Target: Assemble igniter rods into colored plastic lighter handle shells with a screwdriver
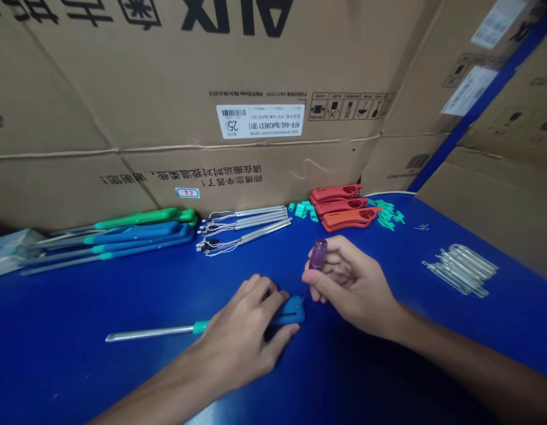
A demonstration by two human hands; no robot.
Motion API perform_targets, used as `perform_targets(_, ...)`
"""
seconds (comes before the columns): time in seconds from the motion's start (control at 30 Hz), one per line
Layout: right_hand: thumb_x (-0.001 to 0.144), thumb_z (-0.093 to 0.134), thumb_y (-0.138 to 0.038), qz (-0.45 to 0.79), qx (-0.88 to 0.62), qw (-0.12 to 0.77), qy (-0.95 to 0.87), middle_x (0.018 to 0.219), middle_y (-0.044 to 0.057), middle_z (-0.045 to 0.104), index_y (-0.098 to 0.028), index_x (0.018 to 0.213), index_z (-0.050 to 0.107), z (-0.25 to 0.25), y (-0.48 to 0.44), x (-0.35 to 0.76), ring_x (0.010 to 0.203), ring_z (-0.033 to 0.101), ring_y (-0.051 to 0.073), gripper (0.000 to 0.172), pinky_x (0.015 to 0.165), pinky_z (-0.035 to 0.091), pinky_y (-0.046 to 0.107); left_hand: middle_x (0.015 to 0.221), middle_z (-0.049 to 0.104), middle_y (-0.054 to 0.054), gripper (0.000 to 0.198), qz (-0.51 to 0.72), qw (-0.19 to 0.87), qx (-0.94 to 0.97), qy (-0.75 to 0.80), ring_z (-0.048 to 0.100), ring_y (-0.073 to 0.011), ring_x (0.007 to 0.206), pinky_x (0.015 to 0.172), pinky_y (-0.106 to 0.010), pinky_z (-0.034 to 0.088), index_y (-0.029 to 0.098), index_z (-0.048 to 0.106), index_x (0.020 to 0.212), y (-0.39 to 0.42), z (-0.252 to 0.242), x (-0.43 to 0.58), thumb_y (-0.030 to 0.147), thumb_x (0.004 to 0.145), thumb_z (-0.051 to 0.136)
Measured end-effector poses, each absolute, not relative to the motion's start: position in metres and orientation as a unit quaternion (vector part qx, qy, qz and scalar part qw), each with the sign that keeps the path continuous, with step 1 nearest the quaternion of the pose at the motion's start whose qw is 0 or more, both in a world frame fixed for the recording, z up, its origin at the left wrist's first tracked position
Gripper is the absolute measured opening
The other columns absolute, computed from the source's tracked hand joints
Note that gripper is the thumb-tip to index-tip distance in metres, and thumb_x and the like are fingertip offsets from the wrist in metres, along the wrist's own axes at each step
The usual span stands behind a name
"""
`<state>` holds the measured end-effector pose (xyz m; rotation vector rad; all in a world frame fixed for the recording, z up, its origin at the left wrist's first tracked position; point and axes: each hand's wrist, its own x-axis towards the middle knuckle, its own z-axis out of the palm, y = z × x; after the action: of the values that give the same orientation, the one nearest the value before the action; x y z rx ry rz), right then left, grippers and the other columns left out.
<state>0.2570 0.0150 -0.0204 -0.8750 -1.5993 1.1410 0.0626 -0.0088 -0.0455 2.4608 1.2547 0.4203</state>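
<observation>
My left hand (251, 330) is closed over a blue-handled tool (289, 311) shaped like a long stick lighter, pressing it against the table. From the handle's left end, a teal collar (199, 327) and a silver metal tube (151, 333) stick out. Much of the handle is hidden beneath my palm and fingers. My right hand (357, 286) grips a screwdriver (318, 255) by its purple, see-through handle. The screwdriver is tilted slightly, and its thin shaft meets the right end of the blue handle, where a screw may sit; this is too small to tell.
Behind my hands lie finished-looking blue tools (140, 236), green ones (138, 218), silver rods with wires (255, 221), red handle shells (339, 206) and teal pieces (390, 213). Metal tubes (465, 268) lie right. A cardboard wall (167, 130) borders the blue table (56, 342).
</observation>
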Motion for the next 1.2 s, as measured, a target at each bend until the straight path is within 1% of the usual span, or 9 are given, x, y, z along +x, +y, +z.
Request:
perform_targets(0.17, 0.085, 0.067, -0.026, 0.480, -0.354, 0.479, -0.644, 0.073, -0.002, 0.061, -0.020, 0.092, 0.050, -0.0208, 0.0142, 0.2569, 0.054, 0.059, 0.007, 0.019, 0.048, 0.049, 0.018, 0.105, 0.058, -0.009, 0.030, 0.136, 0.162, 0.868, 0.449, 0.052, -0.0276, 0.099, 0.092, -0.053, 0.049, 0.021, 0.061, 0.113, -0.0096, -0.0457, 0.0626, 0.039, 0.090, 0.053)
perform_targets(0.4, 0.083, 0.071, -0.030, 0.462, -0.378, 0.481, -0.643, 0.073, -0.002, 0.063, -0.020, 0.090, 0.052, -0.0192, 0.0123, 0.2568, 0.056, 0.061, 0.008, 0.023, 0.050, 0.051, 0.020, 0.102, 0.059, -0.009, 0.031, 0.159, 0.138, 0.876, 0.434, 0.056, -0.0252, 0.095, 0.087, -0.046, 0.053, 0.021, 0.062, 0.114, -0.0071, -0.0480, 0.0616, 0.039, 0.090, 0.055)
perform_targets(0.53, 0.083, 0.070, -0.031, 0.478, -0.372, 0.478, -0.637, 0.073, -0.002, 0.063, -0.021, 0.091, 0.051, -0.0209, 0.0126, 0.2575, 0.055, 0.061, 0.009, 0.023, 0.050, 0.052, 0.020, 0.103, 0.058, -0.009, 0.030, 0.141, 0.152, 0.876, 0.436, 0.055, -0.0258, 0.096, 0.088, -0.048, 0.052, 0.021, 0.061, 0.114, -0.0064, -0.0468, 0.0611, 0.039, 0.091, 0.053)
perform_targets(0.63, 0.081, 0.072, -0.027, 0.455, -0.362, 0.466, -0.667, 0.080, 0.000, 0.066, -0.021, 0.094, 0.053, -0.0221, 0.0134, 0.2583, 0.065, 0.064, 0.011, 0.024, 0.058, 0.055, 0.022, 0.102, 0.057, -0.008, 0.028, 0.133, 0.161, 0.875, 0.438, 0.054, -0.0262, 0.096, 0.088, -0.050, 0.051, 0.021, 0.061, 0.111, -0.0074, -0.0454, 0.0607, 0.039, 0.092, 0.052)
perform_targets(0.73, 0.080, 0.072, -0.022, 0.420, -0.360, 0.437, -0.709, 0.079, -0.001, 0.066, -0.020, 0.087, 0.057, -0.0211, 0.0142, 0.2592, 0.070, 0.063, 0.011, 0.016, 0.066, 0.055, 0.022, 0.103, 0.057, -0.008, 0.027, 0.135, 0.165, 0.873, 0.438, 0.053, -0.0263, 0.096, 0.089, -0.051, 0.051, 0.021, 0.061, 0.109, -0.0082, -0.0451, 0.0604, 0.039, 0.092, 0.051)
perform_targets(0.93, 0.077, 0.073, -0.016, 0.369, -0.379, 0.423, -0.735, 0.074, -0.003, 0.069, -0.020, 0.077, 0.063, -0.0154, 0.0134, 0.2599, 0.069, 0.064, 0.011, 0.011, 0.067, 0.053, 0.021, 0.106, 0.056, -0.009, 0.027, 0.134, 0.174, 0.871, 0.439, 0.051, -0.0261, 0.098, 0.089, -0.050, 0.050, 0.020, 0.060, 0.110, -0.0073, -0.0451, 0.0608, 0.038, 0.092, 0.051)
perform_targets(1.03, 0.079, 0.070, -0.012, 0.346, -0.371, 0.432, -0.746, 0.080, -0.003, 0.073, -0.020, 0.083, 0.066, -0.0153, 0.0106, 0.2597, 0.073, 0.068, 0.012, 0.010, 0.072, 0.054, 0.020, 0.107, 0.056, -0.009, 0.027, 0.134, 0.179, 0.870, 0.439, 0.051, -0.0264, 0.099, 0.090, -0.050, 0.049, 0.021, 0.060, 0.111, -0.0066, -0.0449, 0.0608, 0.038, 0.092, 0.051)
perform_targets(1.13, 0.081, 0.065, -0.007, 0.345, -0.363, 0.441, -0.745, 0.083, -0.003, 0.074, -0.021, 0.098, 0.066, -0.0164, 0.0081, 0.2591, 0.072, 0.070, 0.010, 0.022, 0.070, 0.055, 0.016, 0.106, 0.057, -0.009, 0.027, 0.133, 0.184, 0.871, 0.436, 0.052, -0.0264, 0.098, 0.089, -0.050, 0.050, 0.021, 0.061, 0.111, -0.0064, -0.0446, 0.0612, 0.038, 0.092, 0.052)
perform_targets(1.2, 0.082, 0.061, -0.005, 0.351, -0.348, 0.440, -0.750, 0.085, -0.003, 0.074, -0.021, 0.100, 0.065, -0.0169, 0.0078, 0.2589, 0.072, 0.071, 0.008, 0.024, 0.068, 0.055, 0.013, 0.108, 0.058, -0.009, 0.028, 0.130, 0.193, 0.867, 0.441, 0.053, -0.0270, 0.099, 0.090, -0.051, 0.049, 0.022, 0.061, 0.113, -0.0066, -0.0428, 0.0619, 0.037, 0.091, 0.052)
